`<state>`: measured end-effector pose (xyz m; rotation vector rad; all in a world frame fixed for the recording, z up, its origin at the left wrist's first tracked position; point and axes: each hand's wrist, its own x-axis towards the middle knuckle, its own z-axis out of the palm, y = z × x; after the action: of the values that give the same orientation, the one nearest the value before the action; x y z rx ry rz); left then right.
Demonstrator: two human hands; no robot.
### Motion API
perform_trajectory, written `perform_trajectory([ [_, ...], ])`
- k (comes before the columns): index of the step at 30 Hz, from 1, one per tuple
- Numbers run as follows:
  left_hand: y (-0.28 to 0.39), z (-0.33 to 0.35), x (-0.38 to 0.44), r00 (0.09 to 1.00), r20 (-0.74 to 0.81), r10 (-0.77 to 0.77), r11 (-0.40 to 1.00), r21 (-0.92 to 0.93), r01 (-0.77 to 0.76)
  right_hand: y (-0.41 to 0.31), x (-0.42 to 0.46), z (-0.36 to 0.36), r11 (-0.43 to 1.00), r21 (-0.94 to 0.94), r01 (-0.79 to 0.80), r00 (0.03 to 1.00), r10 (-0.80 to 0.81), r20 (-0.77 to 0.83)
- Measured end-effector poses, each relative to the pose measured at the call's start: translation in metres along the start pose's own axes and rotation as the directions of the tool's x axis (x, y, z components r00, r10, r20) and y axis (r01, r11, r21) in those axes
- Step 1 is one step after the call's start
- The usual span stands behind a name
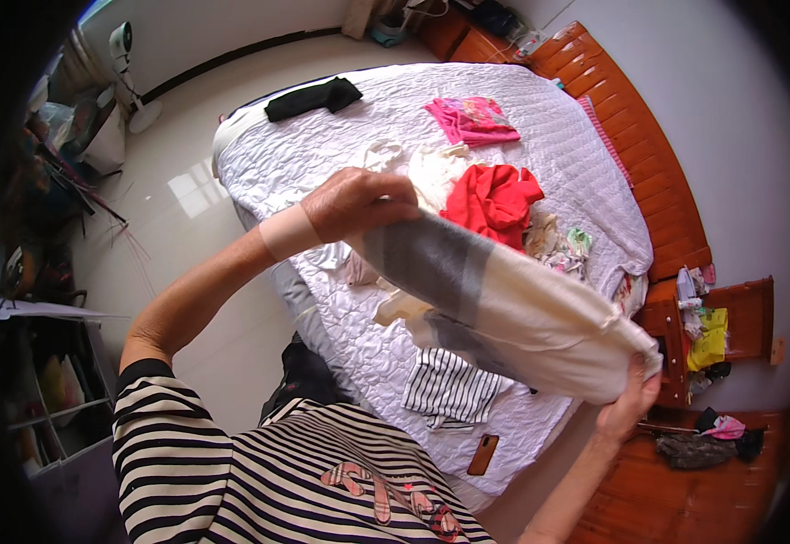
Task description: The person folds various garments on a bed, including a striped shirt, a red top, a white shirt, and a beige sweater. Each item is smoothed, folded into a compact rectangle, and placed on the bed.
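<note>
A grey and cream cloth garment point(504, 299) is stretched in the air above the bed between my two hands. My left hand point(361, 202) grips its grey end, and my right hand point(630, 401) holds its cream end at the right. Below it on the bed lies a black-and-white striped garment point(453, 387), folded. Behind the held cloth are a crumpled red garment point(493, 200), cream clothing point(436, 173) and a small heap of patterned clothing point(562, 251). Farther back lie a folded pink garment point(473, 121) and a folded black garment point(313, 99).
The bed has a white quilted cover point(381, 360) and a wooden headboard point(630, 129). A brown phone point(483, 455) lies near the bed's edge. A white fan point(143, 117) stands on the floor, a shelf unit point(62, 415) at the left. A wooden nightstand point(660, 326) is at the right.
</note>
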<state>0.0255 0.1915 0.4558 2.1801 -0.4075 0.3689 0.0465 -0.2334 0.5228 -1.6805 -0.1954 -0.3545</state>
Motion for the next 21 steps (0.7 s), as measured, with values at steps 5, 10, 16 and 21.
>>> perform_trajectory([
  [5,-0.009,-0.007,-0.016,0.993,0.114,0.038,0.999,0.015,-0.040,0.035,-0.029,0.014,0.985,0.061,-0.160,0.987,0.158,0.039],
  [10,-0.042,-0.011,0.011,0.981,0.183,0.068,0.985,0.144,-0.095,0.071,-0.022,0.044,0.971,0.045,-0.235,0.972,0.233,0.039],
  [16,-0.149,0.033,0.121,0.972,0.223,0.072,0.853,0.491,-0.176,0.162,0.019,0.101,0.929,0.054,-0.366,0.930,0.367,-0.010],
  [21,-0.235,0.069,0.161,0.963,-0.271,-0.001,0.973,0.223,0.064,0.289,0.108,0.087,0.583,-0.789,-0.194,0.963,0.266,-0.040],
])
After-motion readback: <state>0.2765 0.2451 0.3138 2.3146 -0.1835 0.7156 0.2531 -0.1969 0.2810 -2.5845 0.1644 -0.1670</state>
